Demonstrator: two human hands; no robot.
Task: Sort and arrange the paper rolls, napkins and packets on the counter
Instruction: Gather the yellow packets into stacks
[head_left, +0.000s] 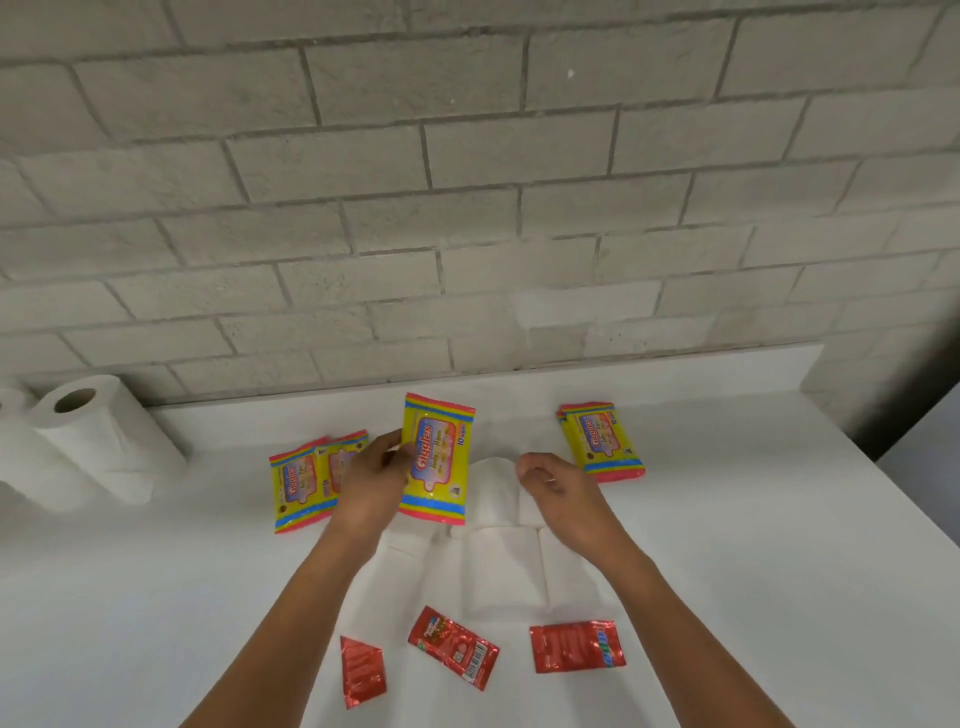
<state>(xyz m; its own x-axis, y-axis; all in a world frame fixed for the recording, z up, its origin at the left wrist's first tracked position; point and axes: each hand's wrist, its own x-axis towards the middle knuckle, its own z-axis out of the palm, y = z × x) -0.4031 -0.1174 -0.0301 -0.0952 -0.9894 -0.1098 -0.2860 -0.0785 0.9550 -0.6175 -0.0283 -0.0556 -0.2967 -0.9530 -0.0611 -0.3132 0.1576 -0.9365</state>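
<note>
White counter (727, 519) under a pale brick wall (467, 182): the left hand (371, 480) pinches a yellow wipes pack (439, 457) at mid-frame, and the right hand (558, 486) hovers loosely curled, holding nothing, over folded napkins (506, 566). More packs lie left (298, 486) and right (602, 441), rolls (98, 436) upper left, three red sachets (453, 647) near the bottom.

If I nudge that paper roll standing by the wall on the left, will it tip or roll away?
The paper roll stands on end, tube opening up, so it probably won't roll unless knocked over. It looks tall for its base and likely light, so a high push may tip it. A loose sheet at its foot could drag.
</note>
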